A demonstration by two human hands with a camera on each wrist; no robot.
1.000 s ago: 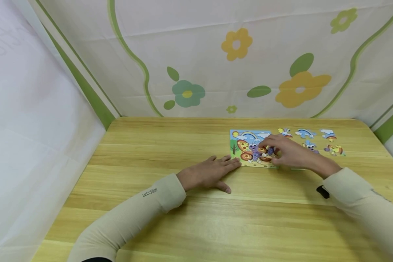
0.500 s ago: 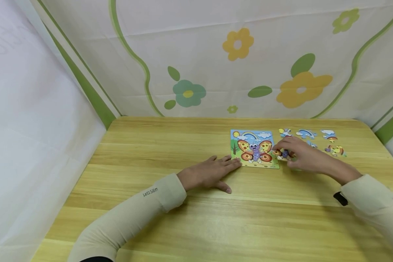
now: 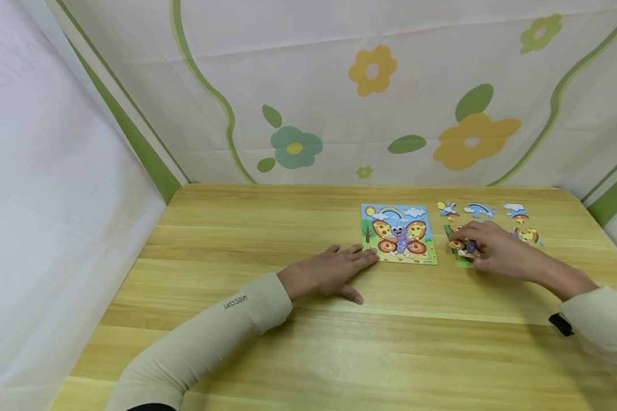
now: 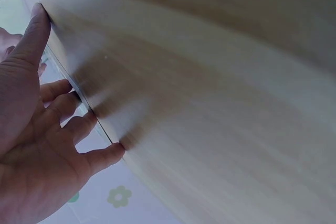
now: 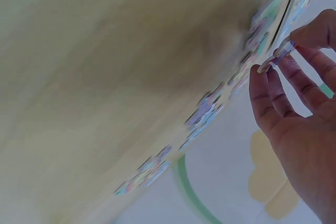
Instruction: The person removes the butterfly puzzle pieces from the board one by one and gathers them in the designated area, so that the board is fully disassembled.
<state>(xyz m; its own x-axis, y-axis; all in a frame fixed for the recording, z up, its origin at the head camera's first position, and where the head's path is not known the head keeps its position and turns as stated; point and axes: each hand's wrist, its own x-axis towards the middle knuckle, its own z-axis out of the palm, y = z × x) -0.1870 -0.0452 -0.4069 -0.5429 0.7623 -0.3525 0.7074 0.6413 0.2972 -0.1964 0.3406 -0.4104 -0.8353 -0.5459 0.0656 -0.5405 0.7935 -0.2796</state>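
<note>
The left hand (image 3: 334,273) lay flat on the wooden bench (image 3: 267,240), palm down with the fingers straight and spread. Its fingertips touched the near left corner of the butterfly puzzle board (image 3: 398,233), probably to keep the board from sliding. It held nothing. In the left wrist view the same hand (image 4: 39,129) rested with its fingers along the bench edge.

The board lay flat near the middle of the bench and showed a butterfly, a rainbow and a sun.

Just to the right of the board, and apart from it, the right hand (image 3: 496,248) pinched a butterfly-wing puzzle piece (image 3: 464,246) between thumb and fingertips. The piece was low over the bench, above or on a green piece; I cannot tell whether they touched. The right wrist view showed the piece (image 5: 275,59) caught at the fingertips (image 5: 260,77) by its edge, a hold that suits a thin flat piece.

Beyond that hand, loose pieces (image 3: 480,209) lay in a spaced row toward the far right, each separate.
</note>
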